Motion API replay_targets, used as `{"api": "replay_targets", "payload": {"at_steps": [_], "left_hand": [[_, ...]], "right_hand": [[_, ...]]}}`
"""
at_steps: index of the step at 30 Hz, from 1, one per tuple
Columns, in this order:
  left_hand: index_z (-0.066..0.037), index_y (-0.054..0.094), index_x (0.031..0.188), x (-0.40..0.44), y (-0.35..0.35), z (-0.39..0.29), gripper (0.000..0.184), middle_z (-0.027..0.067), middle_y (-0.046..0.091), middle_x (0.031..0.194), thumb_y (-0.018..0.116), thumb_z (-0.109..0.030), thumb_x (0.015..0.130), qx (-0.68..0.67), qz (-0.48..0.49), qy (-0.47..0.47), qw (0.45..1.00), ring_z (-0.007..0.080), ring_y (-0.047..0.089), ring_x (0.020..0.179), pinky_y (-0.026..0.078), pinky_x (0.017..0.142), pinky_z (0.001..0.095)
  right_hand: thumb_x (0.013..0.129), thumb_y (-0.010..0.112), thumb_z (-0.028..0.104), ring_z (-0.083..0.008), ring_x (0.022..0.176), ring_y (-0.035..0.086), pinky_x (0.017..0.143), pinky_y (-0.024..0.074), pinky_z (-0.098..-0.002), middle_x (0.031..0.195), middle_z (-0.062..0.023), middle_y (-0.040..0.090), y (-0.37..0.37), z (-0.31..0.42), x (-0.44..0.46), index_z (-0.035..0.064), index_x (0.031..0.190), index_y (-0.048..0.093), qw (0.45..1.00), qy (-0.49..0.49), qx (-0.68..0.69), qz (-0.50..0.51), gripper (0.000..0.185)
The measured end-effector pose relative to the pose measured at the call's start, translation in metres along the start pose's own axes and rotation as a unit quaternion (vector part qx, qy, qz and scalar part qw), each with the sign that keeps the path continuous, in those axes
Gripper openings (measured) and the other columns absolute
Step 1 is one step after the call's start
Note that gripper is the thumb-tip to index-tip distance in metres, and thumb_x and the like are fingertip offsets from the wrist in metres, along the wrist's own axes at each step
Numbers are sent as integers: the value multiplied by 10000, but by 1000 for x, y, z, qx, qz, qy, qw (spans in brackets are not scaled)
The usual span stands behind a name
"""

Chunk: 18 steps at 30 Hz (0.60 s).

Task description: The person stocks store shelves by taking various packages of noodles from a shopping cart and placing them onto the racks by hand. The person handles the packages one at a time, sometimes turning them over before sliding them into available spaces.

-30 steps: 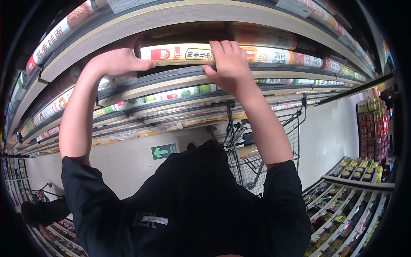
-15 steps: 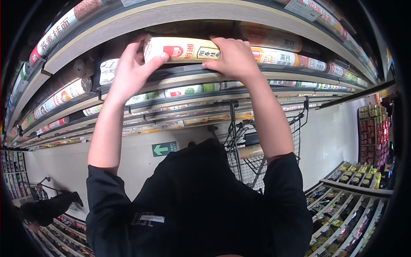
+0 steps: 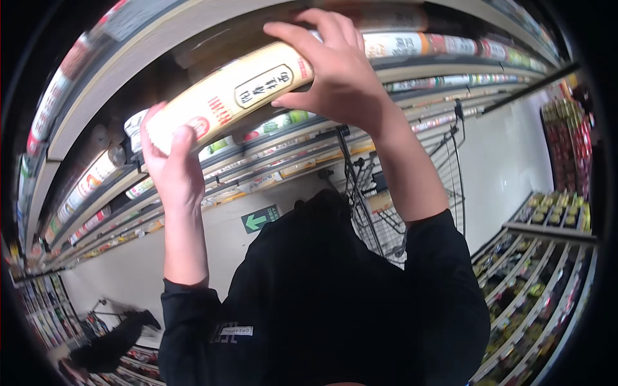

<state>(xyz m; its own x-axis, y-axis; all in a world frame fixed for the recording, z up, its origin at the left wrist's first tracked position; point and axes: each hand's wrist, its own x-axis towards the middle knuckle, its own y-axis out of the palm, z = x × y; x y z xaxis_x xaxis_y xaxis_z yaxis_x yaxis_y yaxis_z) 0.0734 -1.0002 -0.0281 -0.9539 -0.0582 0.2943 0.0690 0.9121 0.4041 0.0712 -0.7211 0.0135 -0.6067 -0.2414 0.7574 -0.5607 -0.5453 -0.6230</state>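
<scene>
A cylindrical pack of dried noodles (image 3: pixel 225 96) in cream paper with red and black lettering is held tilted in front of the shelf, its right end higher. My left hand (image 3: pixel 172 161) is closed around its lower left end, thumb on the near face. At the upper right end, my right hand (image 3: pixel 344 77) is open, its index finger stretched out above the pack and its thumb just below it. The pack's right end lies near my right palm; whether it touches is unclear.
More wrapped noodle packs (image 3: pixel 396 45) lie along the curved shelves. A wire shopping cart (image 3: pixel 380 225) stands at the right below my forearm. A green arrow sign (image 3: pixel 261 220) is on the floor. Another person (image 3: pixel 116 341) is at lower left; goods racks (image 3: pixel 534 296) stand at lower right.
The noodle pack has tilted, its left end coming down and toward me with my left hand. My right hand has moved up and its fingers have spread. My view has shifted.
</scene>
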Motion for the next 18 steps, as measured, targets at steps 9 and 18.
{"api": "replay_targets", "payload": {"at_steps": [9, 18], "left_hand": [[-49, 422, 1450, -44, 32, 40, 671, 144, 586, 1326, 795, -177, 906, -97, 59, -130, 985, 278, 614, 1222, 500, 1067, 458], [-77, 447, 1381, -87, 104, 109, 646, 88, 579, 1210, 749, 59, 826, 59, 250, -280, 925, 197, 598, 1147, 515, 987, 355]], "right_hand": [[1024, 580, 346, -209, 1157, 625, 862, 572, -344, 1307, -88, 607, -62, -28, -106, 157, 1490, 481, 757, 423, 497, -11, 513], [1025, 577, 305, -84, 653, 573, 519, 427, -219, 919, -32, 660, -90, -37, -215, 40, 1318, 610, 678, 614, 370, -163, 396]]}}
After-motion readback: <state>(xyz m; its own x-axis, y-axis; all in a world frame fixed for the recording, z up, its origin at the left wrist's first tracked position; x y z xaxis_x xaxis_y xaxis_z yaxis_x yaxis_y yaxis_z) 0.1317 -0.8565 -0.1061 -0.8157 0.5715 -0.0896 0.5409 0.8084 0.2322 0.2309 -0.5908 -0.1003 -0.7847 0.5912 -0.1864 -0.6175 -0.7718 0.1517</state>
